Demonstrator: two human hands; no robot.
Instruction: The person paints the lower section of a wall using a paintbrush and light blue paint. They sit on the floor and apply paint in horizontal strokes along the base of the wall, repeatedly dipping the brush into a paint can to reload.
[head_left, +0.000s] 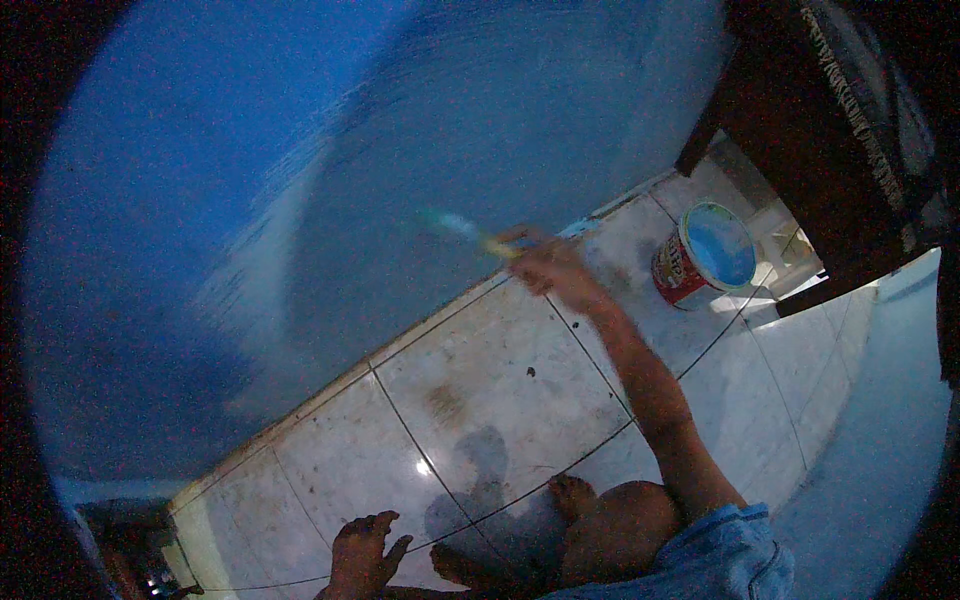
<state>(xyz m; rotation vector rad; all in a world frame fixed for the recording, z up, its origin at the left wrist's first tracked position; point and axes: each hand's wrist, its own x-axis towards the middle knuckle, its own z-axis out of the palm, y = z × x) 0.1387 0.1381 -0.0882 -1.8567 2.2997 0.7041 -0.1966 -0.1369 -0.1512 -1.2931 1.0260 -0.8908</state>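
Note:
My right hand is closed around the yellowish handle of a paintbrush, blurred, its bristle end against or very near the blue wall. The wall shows darker blue paint at the upper left and a paler patch with streaky edges. To the right of that hand, an open paint bucket with a red printed side holds light blue paint. My left hand is low in the view above the floor, fingers apart, with nothing in it.
Stained white floor tiles run along the foot of the wall. My bare feet and bent knee are at the bottom. Dark wooden furniture stands at the upper right, beyond the bucket. Dark objects lie at the lower left corner.

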